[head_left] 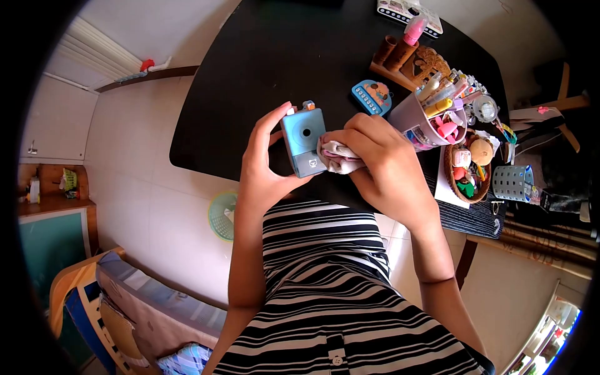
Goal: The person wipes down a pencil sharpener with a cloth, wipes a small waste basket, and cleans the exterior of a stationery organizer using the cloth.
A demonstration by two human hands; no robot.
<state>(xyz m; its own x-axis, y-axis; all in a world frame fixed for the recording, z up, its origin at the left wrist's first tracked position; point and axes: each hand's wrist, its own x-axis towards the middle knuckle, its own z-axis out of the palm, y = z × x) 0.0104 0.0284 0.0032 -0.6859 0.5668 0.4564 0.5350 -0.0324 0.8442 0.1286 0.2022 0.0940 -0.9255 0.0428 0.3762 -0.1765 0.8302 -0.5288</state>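
Note:
Above the near edge of the black table, my left hand grips a blue box-shaped pencil sharpener from its left side, fingers at the top and thumb below. A round dark hole sits in its front face, and the greyish lower part bears a small white mark. Bunched in my right hand is a pale, crumpled cloth, pressed against the sharpener's lower right edge. Part of the cloth is hidden by my fingers. A small blue toy with a cartoon figure lies on the table just beyond my right hand.
Right of my hands stand a pen cup full of pens, a wicker basket of small toys and a blue perforated holder. Behind them is a wooden stand. A green basket sits on the floor at left.

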